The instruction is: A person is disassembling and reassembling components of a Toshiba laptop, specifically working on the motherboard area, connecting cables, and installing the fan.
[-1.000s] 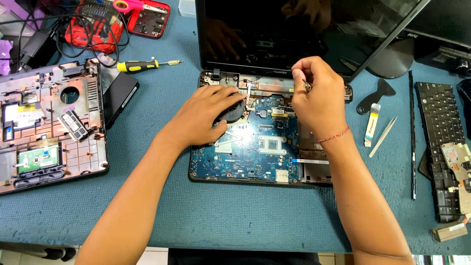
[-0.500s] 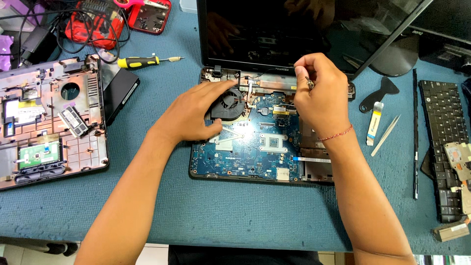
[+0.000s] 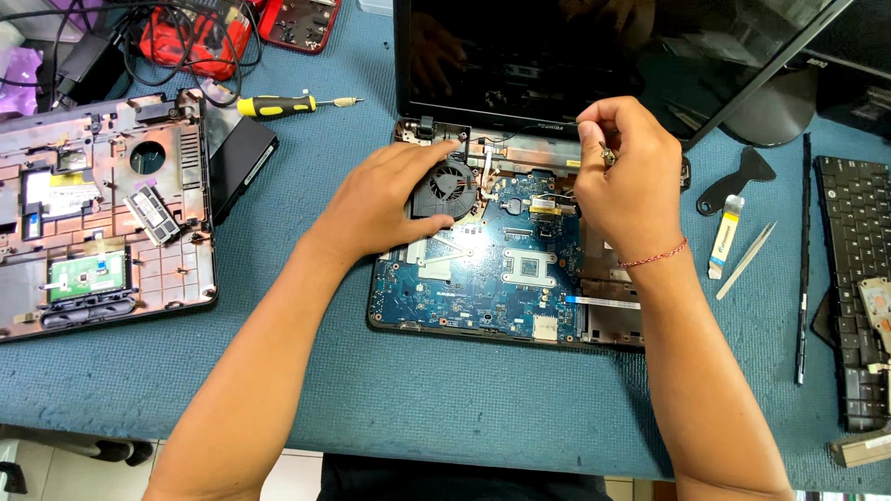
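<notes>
While the left hand (image 3: 385, 199) lies open with fingertips touching the round black fan (image 3: 447, 183) on the blue motherboard (image 3: 483, 278), the right hand (image 3: 626, 181) pinches a small metal part (image 3: 608, 156) just above the board's upper edge.

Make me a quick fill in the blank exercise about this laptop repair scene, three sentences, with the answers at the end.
1. The left hand rests on the round black ____ of the opened laptop.
2. The screwdriver lying on the blue mat has a handle of black and ____.
3. The right hand, pinching a small metal part, wears a thin ____ thread bracelet at the wrist.

Missing words: fan; yellow; red
</notes>
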